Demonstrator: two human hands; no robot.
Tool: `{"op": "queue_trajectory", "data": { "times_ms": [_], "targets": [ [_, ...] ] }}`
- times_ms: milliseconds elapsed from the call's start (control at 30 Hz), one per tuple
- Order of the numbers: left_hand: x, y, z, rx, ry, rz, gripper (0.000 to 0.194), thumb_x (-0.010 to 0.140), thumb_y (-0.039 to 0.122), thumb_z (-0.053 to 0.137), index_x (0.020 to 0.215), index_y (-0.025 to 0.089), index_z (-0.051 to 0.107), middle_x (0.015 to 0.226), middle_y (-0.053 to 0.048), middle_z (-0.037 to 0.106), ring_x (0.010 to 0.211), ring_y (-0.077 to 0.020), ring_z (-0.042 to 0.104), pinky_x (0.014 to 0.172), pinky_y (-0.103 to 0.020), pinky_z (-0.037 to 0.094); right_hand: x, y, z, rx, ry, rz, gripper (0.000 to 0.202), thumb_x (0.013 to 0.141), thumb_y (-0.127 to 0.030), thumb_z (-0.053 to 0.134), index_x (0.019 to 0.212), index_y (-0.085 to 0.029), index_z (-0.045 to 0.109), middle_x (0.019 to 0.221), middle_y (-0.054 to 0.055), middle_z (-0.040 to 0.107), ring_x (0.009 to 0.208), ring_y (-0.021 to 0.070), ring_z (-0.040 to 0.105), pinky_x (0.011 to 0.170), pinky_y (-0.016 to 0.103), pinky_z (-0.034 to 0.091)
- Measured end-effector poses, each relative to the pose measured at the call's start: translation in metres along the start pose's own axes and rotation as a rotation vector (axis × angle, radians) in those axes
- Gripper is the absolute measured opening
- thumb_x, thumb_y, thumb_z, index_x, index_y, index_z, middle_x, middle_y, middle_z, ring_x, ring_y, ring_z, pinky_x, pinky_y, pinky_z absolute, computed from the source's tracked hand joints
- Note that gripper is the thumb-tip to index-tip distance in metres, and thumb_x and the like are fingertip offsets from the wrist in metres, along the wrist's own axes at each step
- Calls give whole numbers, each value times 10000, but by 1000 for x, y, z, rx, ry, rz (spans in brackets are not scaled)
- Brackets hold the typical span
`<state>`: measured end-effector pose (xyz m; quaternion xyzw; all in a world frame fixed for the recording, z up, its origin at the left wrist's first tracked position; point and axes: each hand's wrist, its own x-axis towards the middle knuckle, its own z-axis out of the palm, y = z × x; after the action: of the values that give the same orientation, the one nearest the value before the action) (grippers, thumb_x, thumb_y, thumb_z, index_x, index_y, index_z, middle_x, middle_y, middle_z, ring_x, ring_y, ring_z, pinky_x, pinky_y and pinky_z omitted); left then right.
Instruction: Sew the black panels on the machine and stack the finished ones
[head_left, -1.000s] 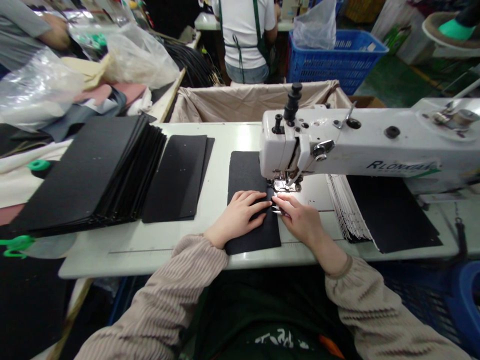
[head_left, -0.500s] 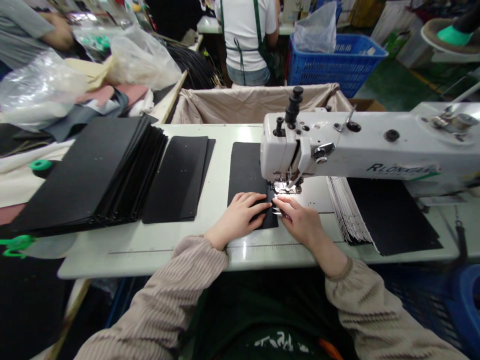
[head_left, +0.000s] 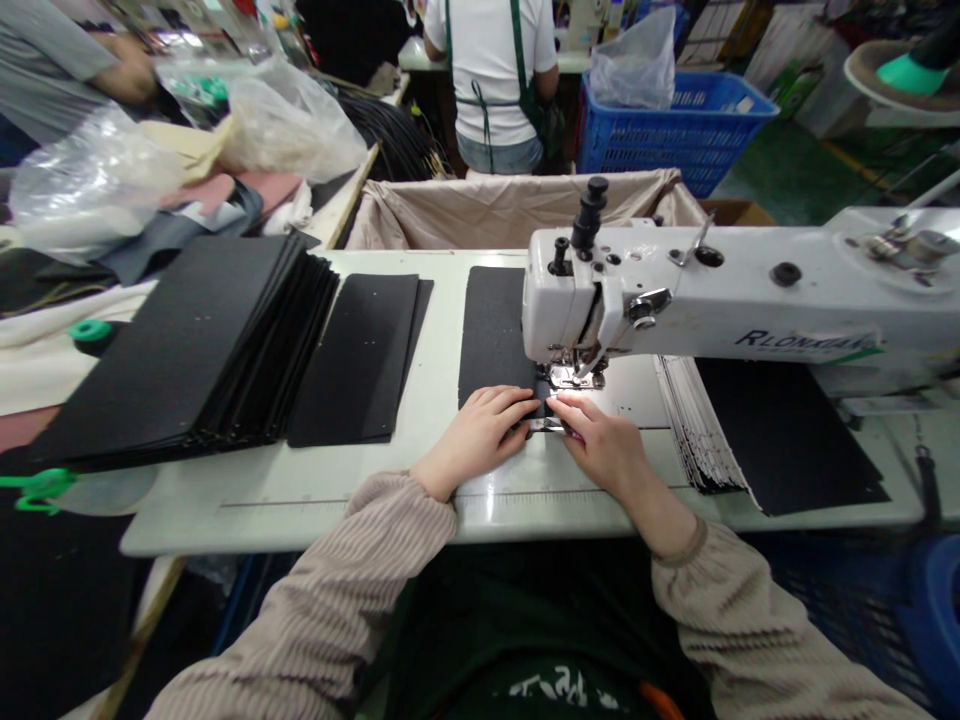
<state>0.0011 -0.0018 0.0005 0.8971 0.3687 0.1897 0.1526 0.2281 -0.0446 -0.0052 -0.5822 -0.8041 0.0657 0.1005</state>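
Note:
A black panel (head_left: 491, 330) lies flat on the pale table, its right edge under the head of a white sewing machine (head_left: 720, 290). My left hand (head_left: 484, 430) rests on the panel's near end, fingers slightly spread and pointing right. Just right of it, my right hand (head_left: 604, 435) is closed on small metal snips (head_left: 547, 426), whose blades point left toward my left fingers. The right fingertips touch the panel's near right edge, in front of the lit presser foot (head_left: 576, 377).
Left of the panel are two black panels (head_left: 356, 360) and a tall black stack (head_left: 187, 340). Right of the needle sits a pale-edged stack (head_left: 787, 430). Behind the table are a fabric-lined bin (head_left: 487, 212), a blue crate (head_left: 675, 125) and a person in white (head_left: 499, 80).
The black panel has slid away from me, toward the back of the table. The snips' blades now reach nearer my left fingers. Both hands have stayed nearly in place.

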Motion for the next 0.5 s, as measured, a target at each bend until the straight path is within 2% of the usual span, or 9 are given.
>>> {"op": "queue_trajectory", "data": {
  "times_ms": [267,500],
  "targets": [
    [2,-5,9,10,53,-26,377,986,280,469,1352,221,536,1426,-59,536,1342,-228,466,1148,-434,371,0,1,1,12,18,-16,472,937,-259,477,1405,-314,509,1436,1,541,1031,192,659,740,292,540],
    [12,-14,12,46,21,-61,457,1002,358,439,1425,188,465,1508,-68,450,1421,-229,377,1202,-428,296,0,2,3,26,44,-12,469,924,-255,495,1387,-323,530,1419,5,556,1018,200,664,747,302,548]
  ]
}}
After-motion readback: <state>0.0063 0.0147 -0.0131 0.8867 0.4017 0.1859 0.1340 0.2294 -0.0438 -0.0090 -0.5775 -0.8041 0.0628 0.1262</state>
